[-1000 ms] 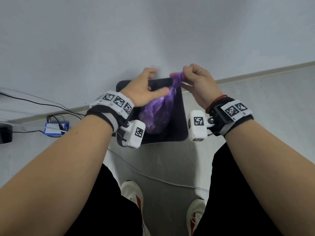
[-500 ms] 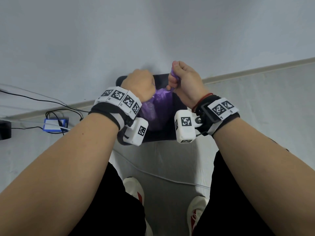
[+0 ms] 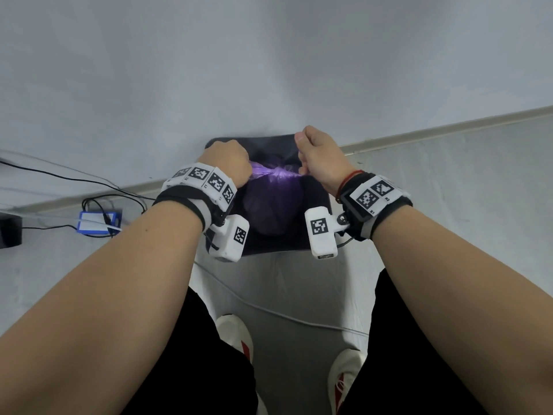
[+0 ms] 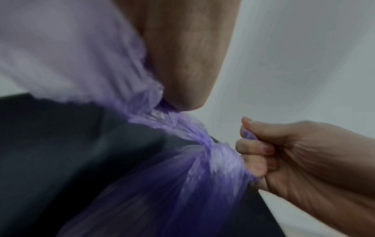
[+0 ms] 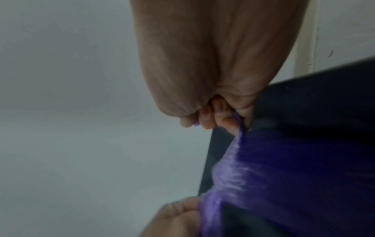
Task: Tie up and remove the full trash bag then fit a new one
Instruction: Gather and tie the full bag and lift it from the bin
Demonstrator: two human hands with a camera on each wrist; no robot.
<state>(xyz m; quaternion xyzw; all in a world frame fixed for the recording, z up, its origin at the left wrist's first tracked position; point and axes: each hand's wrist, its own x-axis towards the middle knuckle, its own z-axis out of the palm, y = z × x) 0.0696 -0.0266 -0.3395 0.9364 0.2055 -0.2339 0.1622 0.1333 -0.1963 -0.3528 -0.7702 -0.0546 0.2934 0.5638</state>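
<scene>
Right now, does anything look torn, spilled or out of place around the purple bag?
Nothing stands out. The purple bag sits inside the dark bin, with no visible tear or spill. The left hand and right hand grip its two ends, pulled apart at a knot.

Trash bin (image 3: 314, 193) on the floor (image 3: 449, 205) against the wall (image 3: 269, 70), straight ahead of the shoes (image 3: 236, 333). Trash bag (image 3: 273, 205) inside the bin, its knot (image 3: 276, 172) between left hand (image 3: 226, 161) and right hand (image 3: 321, 158). Power box (image 3: 98, 223) with cables (image 3: 59, 176) left of the bin by the wall. Cable (image 3: 269, 313) on the floor between bin and shoes.
</scene>
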